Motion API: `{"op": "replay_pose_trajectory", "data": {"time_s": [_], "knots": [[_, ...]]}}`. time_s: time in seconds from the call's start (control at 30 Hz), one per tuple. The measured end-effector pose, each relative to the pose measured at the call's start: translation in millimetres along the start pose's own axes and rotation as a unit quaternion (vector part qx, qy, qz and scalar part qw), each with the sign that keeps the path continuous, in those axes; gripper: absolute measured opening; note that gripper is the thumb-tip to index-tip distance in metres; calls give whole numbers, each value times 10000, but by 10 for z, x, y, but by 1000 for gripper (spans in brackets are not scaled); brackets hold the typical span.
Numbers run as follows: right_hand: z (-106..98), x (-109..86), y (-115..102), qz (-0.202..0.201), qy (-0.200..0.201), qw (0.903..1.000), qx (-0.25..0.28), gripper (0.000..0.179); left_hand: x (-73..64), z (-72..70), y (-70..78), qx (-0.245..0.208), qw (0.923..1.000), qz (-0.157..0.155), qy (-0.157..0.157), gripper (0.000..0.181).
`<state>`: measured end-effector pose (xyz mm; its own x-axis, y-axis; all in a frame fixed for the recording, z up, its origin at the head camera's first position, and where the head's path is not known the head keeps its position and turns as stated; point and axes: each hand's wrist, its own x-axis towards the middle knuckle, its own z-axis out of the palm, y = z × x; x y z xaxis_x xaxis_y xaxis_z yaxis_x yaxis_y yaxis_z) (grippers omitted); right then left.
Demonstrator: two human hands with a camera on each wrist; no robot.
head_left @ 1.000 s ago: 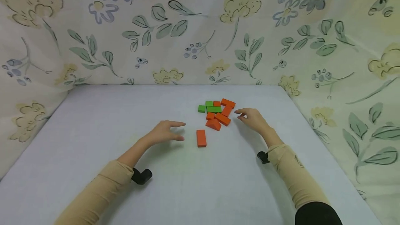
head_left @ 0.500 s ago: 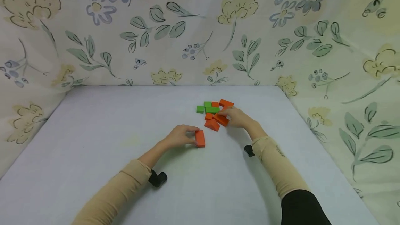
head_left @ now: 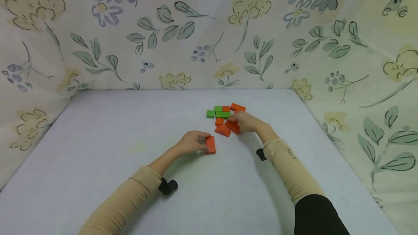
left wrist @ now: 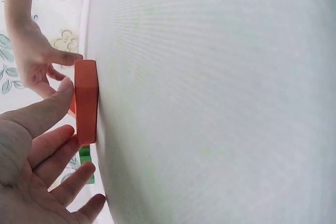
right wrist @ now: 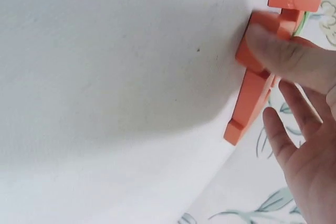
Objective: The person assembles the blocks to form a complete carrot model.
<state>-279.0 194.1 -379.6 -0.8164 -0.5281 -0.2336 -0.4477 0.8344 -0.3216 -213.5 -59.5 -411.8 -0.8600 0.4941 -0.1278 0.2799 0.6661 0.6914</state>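
Note:
An orange rectangular block [head_left: 210, 145] lies on the white table, nearest to me. My left hand [head_left: 191, 143] holds it between thumb and fingers; in the left wrist view the thumb is at one edge of the block [left wrist: 87, 103] and fingertips are at its lower end. Farther right, my right hand [head_left: 248, 122] pinches another orange block [head_left: 233, 127], which looks slightly tilted. The right wrist view has the thumb pressed on this block [right wrist: 247, 51], with the far-side fingertips partly hidden. Beside it lie an orange triangular block [head_left: 222, 130] and a small orange block [head_left: 220, 121].
Green blocks [head_left: 223, 115] and a small orange block [head_left: 226, 108] lie together behind. Another orange block [head_left: 238, 107] sits at the cluster's back right, beyond my right hand. Floral cloth [head_left: 183, 57] rises behind the table's far edge.
My left hand has moved right to the near orange block and taken hold of it. My right hand has moved left into the cluster and gripped an orange block, which has tilted.

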Motion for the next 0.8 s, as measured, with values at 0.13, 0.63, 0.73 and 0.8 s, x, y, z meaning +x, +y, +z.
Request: {"op": "replay_pose_trajectory", "data": {"time_s": [0.13, 0.63, 0.73, 0.8], "knots": [[-2, -63, 28, 140, 52, 9984, 545, 59, 10, 12, 1, -6, 10000, -68, 57, 55], [114, -310, 206, 323, 321, 9922, 1158, 79, 33, 16, 23, -51, 9995, -294, 51, 56], [116, -312, 231, 324, 280, 9919, 1197, 76, 30, 17, 22, -46, 9996, -286, 53, 56], [129, -312, 245, 305, 296, 9924, 1153, 72, 31, 19, 20, -54, 9996, -283, 58, 56]]}}
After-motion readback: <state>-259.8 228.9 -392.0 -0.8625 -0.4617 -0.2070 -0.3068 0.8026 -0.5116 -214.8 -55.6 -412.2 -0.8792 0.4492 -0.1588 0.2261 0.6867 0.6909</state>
